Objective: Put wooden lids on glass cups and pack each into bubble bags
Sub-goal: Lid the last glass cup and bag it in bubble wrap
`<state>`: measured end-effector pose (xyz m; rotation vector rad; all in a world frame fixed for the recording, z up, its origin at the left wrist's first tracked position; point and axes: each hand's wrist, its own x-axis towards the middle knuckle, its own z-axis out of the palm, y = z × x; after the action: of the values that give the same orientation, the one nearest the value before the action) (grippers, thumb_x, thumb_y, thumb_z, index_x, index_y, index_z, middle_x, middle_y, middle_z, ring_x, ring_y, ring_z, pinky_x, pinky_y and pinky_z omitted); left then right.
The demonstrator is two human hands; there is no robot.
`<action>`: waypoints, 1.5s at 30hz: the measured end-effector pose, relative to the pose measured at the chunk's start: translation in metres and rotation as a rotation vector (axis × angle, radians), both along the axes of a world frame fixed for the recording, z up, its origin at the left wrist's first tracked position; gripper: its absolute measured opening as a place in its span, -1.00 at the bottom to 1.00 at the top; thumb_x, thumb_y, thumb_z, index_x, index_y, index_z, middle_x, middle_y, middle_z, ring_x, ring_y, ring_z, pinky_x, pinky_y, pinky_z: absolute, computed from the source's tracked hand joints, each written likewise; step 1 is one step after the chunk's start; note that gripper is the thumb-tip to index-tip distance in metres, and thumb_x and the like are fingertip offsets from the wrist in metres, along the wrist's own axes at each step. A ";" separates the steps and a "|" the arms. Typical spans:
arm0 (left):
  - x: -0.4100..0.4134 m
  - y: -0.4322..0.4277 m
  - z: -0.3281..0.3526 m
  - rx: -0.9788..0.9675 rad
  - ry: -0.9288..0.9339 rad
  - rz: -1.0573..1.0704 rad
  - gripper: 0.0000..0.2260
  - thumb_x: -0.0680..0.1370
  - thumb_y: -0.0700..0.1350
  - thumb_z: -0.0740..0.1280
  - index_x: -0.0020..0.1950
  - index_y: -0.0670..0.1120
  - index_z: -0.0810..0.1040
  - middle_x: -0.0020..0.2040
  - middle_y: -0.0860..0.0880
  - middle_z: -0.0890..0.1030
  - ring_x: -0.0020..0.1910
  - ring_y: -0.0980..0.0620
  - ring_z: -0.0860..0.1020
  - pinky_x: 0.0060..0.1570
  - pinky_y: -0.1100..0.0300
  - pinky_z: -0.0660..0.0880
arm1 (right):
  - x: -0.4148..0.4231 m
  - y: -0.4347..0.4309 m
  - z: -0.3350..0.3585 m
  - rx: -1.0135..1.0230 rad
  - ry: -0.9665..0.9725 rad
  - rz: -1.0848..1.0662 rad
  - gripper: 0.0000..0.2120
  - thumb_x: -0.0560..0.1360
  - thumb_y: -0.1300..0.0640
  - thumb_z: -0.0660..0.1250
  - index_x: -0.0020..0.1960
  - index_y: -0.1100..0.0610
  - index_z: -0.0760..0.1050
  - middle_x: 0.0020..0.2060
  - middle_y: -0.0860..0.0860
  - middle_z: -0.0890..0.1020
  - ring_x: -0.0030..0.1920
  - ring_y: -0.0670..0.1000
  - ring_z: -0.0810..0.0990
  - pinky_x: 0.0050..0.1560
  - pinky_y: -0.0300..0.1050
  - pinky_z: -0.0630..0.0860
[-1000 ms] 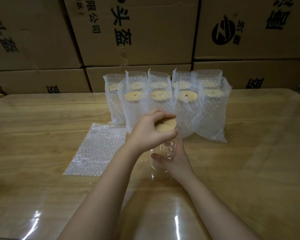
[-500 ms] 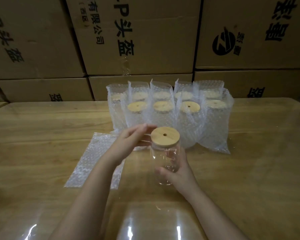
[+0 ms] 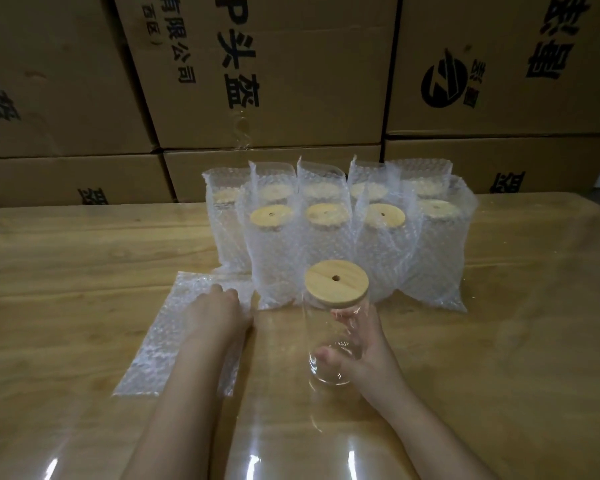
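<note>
A clear glass cup (image 3: 329,341) stands in front of me with a round wooden lid (image 3: 336,281) seated on its top; the lid has a small hole. My right hand (image 3: 364,351) grips the cup from the right, fingers and thumb curled round its body. My left hand (image 3: 219,310) rests on a stack of flat empty bubble bags (image 3: 163,341) lying on the table to the cup's left. Its fingertips are at the stack's far end, and I cannot tell whether they pinch a bag.
Several lidded cups packed in bubble bags (image 3: 340,230) stand in two rows behind the cup. The wooden table (image 3: 520,341) has a glossy clear cover. Stacked cardboard boxes (image 3: 274,71) form a wall along the table's far edge.
My left hand has let go of the lid, now seated on the cup, and moved left and down onto the flat bubble bags. My right hand still holds the cup.
</note>
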<state>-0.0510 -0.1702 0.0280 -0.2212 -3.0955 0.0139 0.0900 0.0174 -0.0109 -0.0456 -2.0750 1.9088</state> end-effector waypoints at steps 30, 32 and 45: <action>0.099 -0.051 0.159 0.475 0.613 -0.594 -0.81 0.33 -0.38 0.09 -0.37 -0.29 0.48 -0.39 -0.11 0.46 -0.35 -0.15 0.43 -0.35 -0.01 0.41 | 0.037 -0.019 0.151 0.407 0.427 -0.059 -0.67 0.49 -0.12 0.20 0.23 -0.09 0.43 0.11 -0.18 0.56 0.19 -0.17 0.51 0.22 -0.21 0.44; 0.100 -0.047 0.158 0.526 0.605 -0.611 -0.83 0.31 -0.39 0.09 -0.39 -0.32 0.46 -0.42 -0.15 0.44 -0.39 -0.17 0.42 -0.40 -0.06 0.40 | 0.042 -0.026 0.166 0.521 0.235 0.166 -0.45 0.39 -0.33 0.20 0.33 -0.18 0.36 0.08 -0.33 0.55 0.13 -0.29 0.51 0.09 -0.34 0.48; 0.078 -0.051 0.134 0.895 0.265 -0.444 -0.71 0.47 0.34 0.13 0.16 0.39 0.42 -0.10 0.48 0.54 -0.08 0.48 0.51 -0.21 0.40 0.36 | 0.027 -0.016 0.170 0.487 0.072 0.204 -0.80 0.40 -0.12 0.23 -0.10 -0.10 0.57 -0.36 -0.26 0.60 -0.47 -0.26 0.47 -0.48 -0.43 0.36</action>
<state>0.0265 -0.2207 0.1618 -0.7509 -2.4129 -1.1841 0.1167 0.0011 0.1594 0.3519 -2.5106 1.4241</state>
